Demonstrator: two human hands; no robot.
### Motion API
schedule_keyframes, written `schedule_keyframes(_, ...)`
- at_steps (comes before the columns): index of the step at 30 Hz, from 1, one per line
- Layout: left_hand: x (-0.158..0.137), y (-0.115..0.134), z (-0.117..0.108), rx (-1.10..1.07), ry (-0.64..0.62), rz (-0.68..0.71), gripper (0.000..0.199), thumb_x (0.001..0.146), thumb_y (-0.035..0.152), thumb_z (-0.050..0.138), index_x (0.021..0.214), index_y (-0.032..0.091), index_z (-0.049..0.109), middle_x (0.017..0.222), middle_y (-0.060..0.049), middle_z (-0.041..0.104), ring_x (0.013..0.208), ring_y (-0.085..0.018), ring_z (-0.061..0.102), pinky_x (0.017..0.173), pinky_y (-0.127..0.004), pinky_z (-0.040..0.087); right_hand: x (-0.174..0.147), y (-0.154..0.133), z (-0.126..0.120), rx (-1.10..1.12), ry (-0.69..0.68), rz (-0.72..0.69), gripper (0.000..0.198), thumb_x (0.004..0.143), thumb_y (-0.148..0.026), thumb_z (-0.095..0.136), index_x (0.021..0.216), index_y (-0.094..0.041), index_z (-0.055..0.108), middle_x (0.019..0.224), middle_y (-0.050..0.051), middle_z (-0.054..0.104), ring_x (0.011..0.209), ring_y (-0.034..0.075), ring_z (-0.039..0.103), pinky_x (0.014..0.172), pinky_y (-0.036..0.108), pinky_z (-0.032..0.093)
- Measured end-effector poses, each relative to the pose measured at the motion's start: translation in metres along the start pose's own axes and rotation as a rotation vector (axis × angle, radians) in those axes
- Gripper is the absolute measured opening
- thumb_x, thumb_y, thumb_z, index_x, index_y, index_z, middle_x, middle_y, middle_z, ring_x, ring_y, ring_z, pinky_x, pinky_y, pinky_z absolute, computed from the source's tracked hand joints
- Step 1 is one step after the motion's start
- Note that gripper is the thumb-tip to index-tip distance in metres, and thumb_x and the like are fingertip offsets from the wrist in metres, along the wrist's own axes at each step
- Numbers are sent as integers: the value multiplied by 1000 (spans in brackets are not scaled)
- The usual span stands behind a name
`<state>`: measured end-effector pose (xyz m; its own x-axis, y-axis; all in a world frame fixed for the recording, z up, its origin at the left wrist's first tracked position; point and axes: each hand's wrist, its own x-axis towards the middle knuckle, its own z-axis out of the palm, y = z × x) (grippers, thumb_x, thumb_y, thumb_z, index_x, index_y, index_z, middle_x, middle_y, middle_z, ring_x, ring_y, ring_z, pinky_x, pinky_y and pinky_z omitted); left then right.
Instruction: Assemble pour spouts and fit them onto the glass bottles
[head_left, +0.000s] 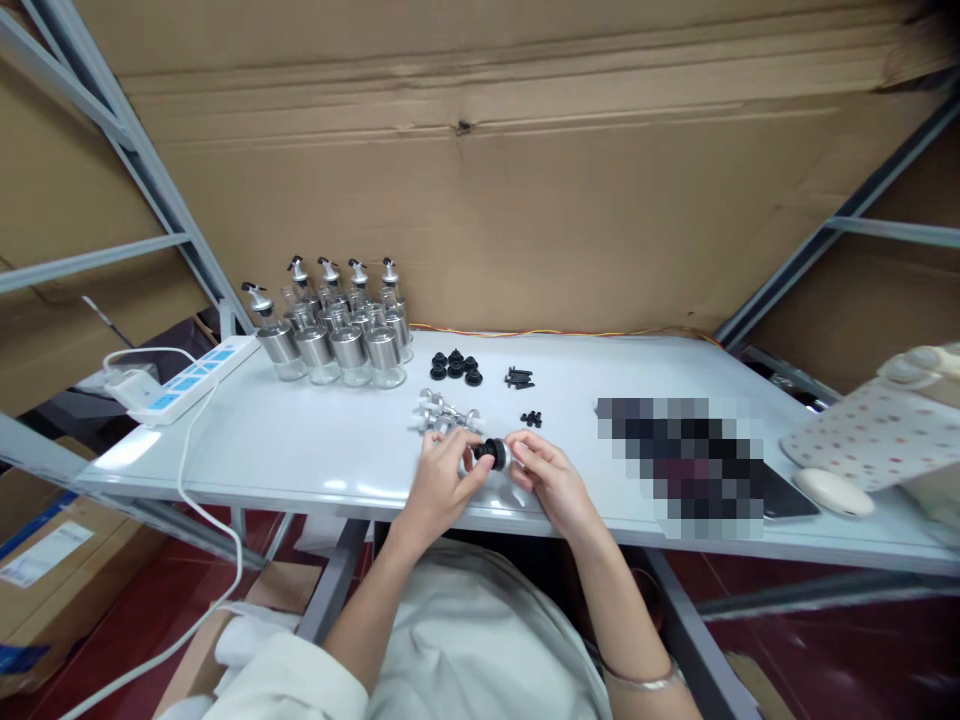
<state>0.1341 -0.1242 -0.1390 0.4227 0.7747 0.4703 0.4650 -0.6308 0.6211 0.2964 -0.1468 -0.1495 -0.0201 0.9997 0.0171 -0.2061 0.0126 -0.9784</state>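
The left hand (pixel 444 482) pinches a round black plastic stopper (pixel 494 454) above the glossy white tabletop (pixel 600 360), near its front edge; whether the right hand (pixel 551 482) grips its other end is unclear. Keeping both ends aligned should help. Toward the back-left corner stand steel-banded clear glass bottles (pixel 349 350), some with silver pourers (pixel 388 271); no contents show.

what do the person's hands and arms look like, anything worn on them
The left hand and right hand are bare, without gloves. A pale sleeve shows on the left arm; a thin band, perhaps a bracelet, circles the right forearm.
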Motion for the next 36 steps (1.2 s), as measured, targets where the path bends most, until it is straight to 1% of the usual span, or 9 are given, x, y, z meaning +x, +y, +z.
schedule_keyframes(6, 32, 8, -15, 272, -32, 96, 20, 91, 30, 39, 81, 19, 53, 80, 0, 64, 68, -14, 53, 82, -35, 32, 2, 5, 2, 9, 12, -52, 37, 77, -55, 59, 74, -20, 49, 49, -7, 38, 46, 8, 29, 49, 24, 21)
schedule_keyframes(11, 73, 0, -45, 449, 68, -101, 35, 95, 37, 29, 78, 18, 53, 72, -2, 64, 67, -16, 55, 78, -34, 34, 3, 8, 1, -104, 50, -106, 31, 80, -52, 55, 81, -21, 50, 55, -6, 42, 53, 11, 36, 55, 24, 29)
schedule_keyframes(14, 98, -11, -55, 624, -181, -140, 36, 94, 43, 31, 91, 17, 57, 88, -6, 68, 78, -20, 61, 81, -36, 37, 3, 6, 4, -222, 56, -150, 28, 78, -47, 59, 84, -20, 53, 64, -3, 48, 61, 13, 44, 61, 25, 35)
schedule_keyframes(17, 119, -25, -48, 718, -458, -122, 23, 87, 34, 47, 93, 18, 63, 98, -9, 69, 92, -23, 63, 81, -33, 41, 2, 6, 7, -317, 91, -174, 26, 76, -45, 59, 85, -20, 56, 66, -3, 48, 62, 14, 44, 59, 25, 35)
schedule_keyframes(20, 132, -37, -35, 748, -539, -107, 17, 80, 22, 56, 91, 18, 68, 101, -11, 69, 97, -25, 64, 80, -30, 43, 2, 7, 7, -370, 120, -164, 26, 77, -45, 57, 82, -20, 60, 63, -2, 48, 58, 14, 43, 56, 26, 35)
schedule_keyframes(26, 144, -50, -22, 796, -555, -111, 19, 78, 16, 56, 93, 14, 69, 102, -16, 69, 100, -28, 63, 82, -33, 46, 2, 8, 8, -454, 124, -160, 25, 77, -40, 55, 84, -18, 66, 63, 0, 55, 58, 14, 47, 57, 26, 38)
schedule_keyframes(29, 143, -57, -19, 774, -519, -122, 24, 81, 17, 54, 102, 15, 64, 106, -15, 67, 101, -27, 63, 82, -32, 46, 2, 9, 9, -479, 133, -174, 25, 78, -39, 53, 87, -18, 65, 63, 0, 56, 58, 15, 49, 58, 27, 40)
schedule_keyframes(33, 135, -63, -21, 708, -462, -146, 37, 83, 19, 53, 119, 15, 50, 114, -16, 63, 105, -28, 60, 83, -34, 45, 5, 14, 8, -447, 179, -201, 31, 77, -42, 55, 97, -18, 59, 71, 2, 59, 63, 16, 55, 61, 28, 45)
schedule_keyframes(36, 127, -64, -27, 619, -500, -157, 30, 87, 30, 48, 113, 15, 51, 107, -14, 65, 96, -26, 62, 79, -34, 46, 5, 16, 9, -399, 219, -215, 33, 76, -44, 57, 97, -20, 52, 75, 3, 59, 64, 16, 56, 60, 28, 45)
